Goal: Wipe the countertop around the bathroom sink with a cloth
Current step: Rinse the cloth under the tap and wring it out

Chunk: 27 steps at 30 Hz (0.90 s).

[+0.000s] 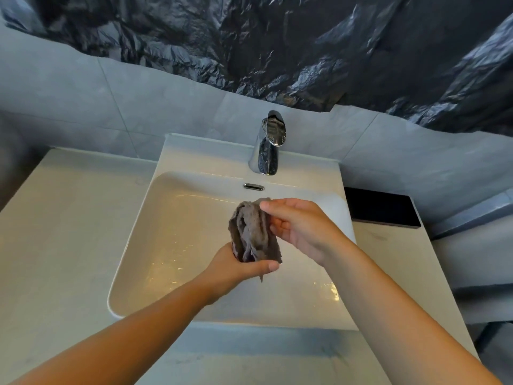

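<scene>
Two bare hands work a bunched grey cloth (254, 232) above the basin of a white bathroom sink (166, 218). The left hand (241, 266) is curled around the cloth's lower end, thumb across the front; the right hand (298, 226) pinches its upper edge between fingertips and thumb, the other fingers loosely bent. The cloth looks soft, limp and light, possibly damp, and would likely handle best gathered into a flat pad under the palm rather than held by a corner. Water droplets glint on the basin floor. A chrome faucet (268, 145) stands at the back rim, above a slotted overflow (253, 186). The pale countertop (61, 232) lies bare to the left; on the right a black rectangular tray (380, 207) sits near the wall, the one thing a wipe must skirt.
</scene>
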Each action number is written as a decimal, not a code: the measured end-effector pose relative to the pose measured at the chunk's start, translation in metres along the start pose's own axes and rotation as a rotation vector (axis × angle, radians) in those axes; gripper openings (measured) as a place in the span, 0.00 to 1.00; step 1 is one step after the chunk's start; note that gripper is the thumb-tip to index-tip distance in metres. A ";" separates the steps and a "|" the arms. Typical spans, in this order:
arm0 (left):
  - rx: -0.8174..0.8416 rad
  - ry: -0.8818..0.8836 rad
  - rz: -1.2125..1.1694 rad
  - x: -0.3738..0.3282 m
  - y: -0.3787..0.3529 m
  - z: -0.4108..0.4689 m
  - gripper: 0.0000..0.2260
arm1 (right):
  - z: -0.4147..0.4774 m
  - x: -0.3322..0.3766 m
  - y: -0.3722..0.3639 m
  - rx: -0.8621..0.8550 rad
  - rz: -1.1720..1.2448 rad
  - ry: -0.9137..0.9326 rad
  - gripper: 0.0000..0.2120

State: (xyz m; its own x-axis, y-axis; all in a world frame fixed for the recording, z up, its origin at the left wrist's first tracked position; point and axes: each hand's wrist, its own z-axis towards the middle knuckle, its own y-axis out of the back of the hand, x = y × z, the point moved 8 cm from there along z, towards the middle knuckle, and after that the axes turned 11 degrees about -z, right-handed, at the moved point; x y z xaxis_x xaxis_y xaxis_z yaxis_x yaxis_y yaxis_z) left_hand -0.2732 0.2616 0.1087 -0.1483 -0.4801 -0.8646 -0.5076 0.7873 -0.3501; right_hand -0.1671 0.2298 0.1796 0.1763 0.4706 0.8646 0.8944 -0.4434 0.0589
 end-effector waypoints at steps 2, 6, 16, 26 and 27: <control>0.009 0.061 -0.118 0.001 -0.005 0.000 0.19 | 0.001 0.004 0.000 -0.004 0.011 -0.002 0.09; 0.042 0.234 -0.245 0.002 -0.004 -0.004 0.16 | 0.002 0.004 0.014 -0.098 -0.175 0.054 0.06; 0.447 0.551 -0.248 -0.019 -0.027 -0.017 0.12 | 0.006 -0.060 -0.019 0.124 0.345 0.078 0.28; 0.160 0.321 0.851 -0.035 -0.020 0.013 0.10 | 0.022 -0.019 0.030 -0.415 -0.582 0.243 0.24; 0.099 0.257 0.969 -0.041 -0.019 0.015 0.09 | 0.025 -0.021 0.031 -0.397 -0.631 0.195 0.23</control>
State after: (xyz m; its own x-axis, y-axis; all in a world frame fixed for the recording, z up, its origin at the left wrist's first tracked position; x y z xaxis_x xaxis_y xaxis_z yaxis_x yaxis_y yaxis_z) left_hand -0.2444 0.2722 0.1453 -0.6446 0.3246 -0.6922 0.0003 0.9055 0.4244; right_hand -0.1330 0.2254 0.1507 -0.4268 0.5983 0.6781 0.5805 -0.3937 0.7127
